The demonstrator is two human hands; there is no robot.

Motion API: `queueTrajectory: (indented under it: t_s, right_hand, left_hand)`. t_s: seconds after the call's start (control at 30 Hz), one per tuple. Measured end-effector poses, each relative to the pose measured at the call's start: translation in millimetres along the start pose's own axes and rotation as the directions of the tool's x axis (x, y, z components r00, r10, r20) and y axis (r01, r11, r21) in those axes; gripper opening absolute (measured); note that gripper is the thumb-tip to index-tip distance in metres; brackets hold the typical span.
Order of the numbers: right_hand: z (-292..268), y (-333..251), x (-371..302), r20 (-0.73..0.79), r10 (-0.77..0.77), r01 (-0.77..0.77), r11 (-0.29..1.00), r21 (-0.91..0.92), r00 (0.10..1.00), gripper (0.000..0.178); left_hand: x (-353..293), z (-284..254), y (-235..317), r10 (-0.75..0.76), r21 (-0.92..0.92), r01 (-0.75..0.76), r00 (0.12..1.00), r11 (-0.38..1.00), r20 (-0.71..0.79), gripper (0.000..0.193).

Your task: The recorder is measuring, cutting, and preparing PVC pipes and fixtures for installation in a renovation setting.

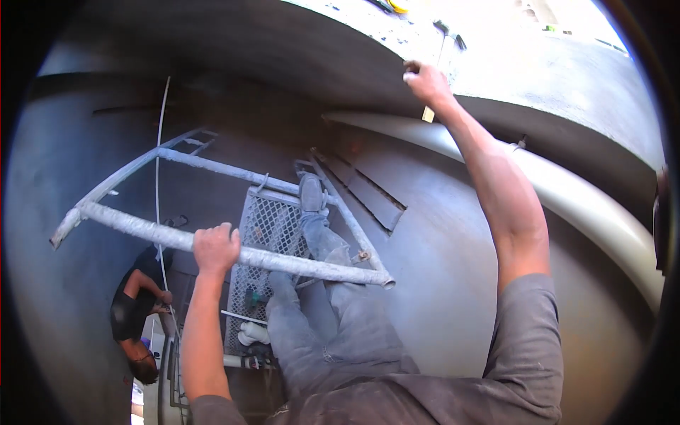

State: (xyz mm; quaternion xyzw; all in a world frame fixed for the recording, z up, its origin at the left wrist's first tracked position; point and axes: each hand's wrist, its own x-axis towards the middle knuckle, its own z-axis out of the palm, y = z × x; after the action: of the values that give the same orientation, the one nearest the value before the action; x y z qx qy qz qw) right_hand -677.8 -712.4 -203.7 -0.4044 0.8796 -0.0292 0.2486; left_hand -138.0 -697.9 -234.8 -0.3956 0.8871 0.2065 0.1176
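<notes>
My left hand (216, 248) is wrapped round a plaster-spattered metal scaffold rail (304, 265). Raised to the far right, my right hand (429, 83) has its fingers curled closed beside the sunlit ledge. Whether anything small is between those fingers, I cannot make out. A hammer-like tool (442, 48) with a dark head lies on the ledge. Its pale handle passes behind my right hand, and a yellowish end shows below. My legs are on a perforated metal platform (273, 225) inside the scaffold frame.
A thick white pipe (538, 177) curves along the wall at right. Below left, a person in dark clothes (134, 304) has a hand at a long thin pole (159, 177). A green-and-black tool (253, 299) and white pipe fittings (253, 333) are by my legs.
</notes>
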Motion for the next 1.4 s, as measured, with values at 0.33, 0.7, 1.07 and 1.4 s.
queueTrajectory:
  t_s: [0.33, 0.7, 1.07, 1.4]
  right_hand:
    - [-29, 8, 158, -0.218, -0.08, 0.001, 0.94, -0.342, 0.973, 0.062]
    - [22, 58, 278, -0.277, -0.524, 0.333, 0.787, -0.519, 0.806, 0.062]
    - [-46, 31, 167, -0.11, 0.04, -0.049, 0.996, -0.077, 0.993, 0.036]
    - [-59, 28, -173, -0.018, 0.061, -0.037, 0.792, 0.61, 0.998, 0.077]
  left_hand:
    - [13, -8, -1, 0.073, -0.026, -0.073, 0.997, 0.997, -0.018, 0.015]
    - [25, -7, 1, 0.064, -0.035, -0.062, 0.997, 0.997, 0.051, 0.018]
    - [18, -13, -3, 0.081, -0.009, -0.081, 0.992, 0.997, 0.094, 0.017]
    - [6, -4, 2, 0.168, 0.018, -0.168, 0.982, 0.986, -0.085, 0.015]
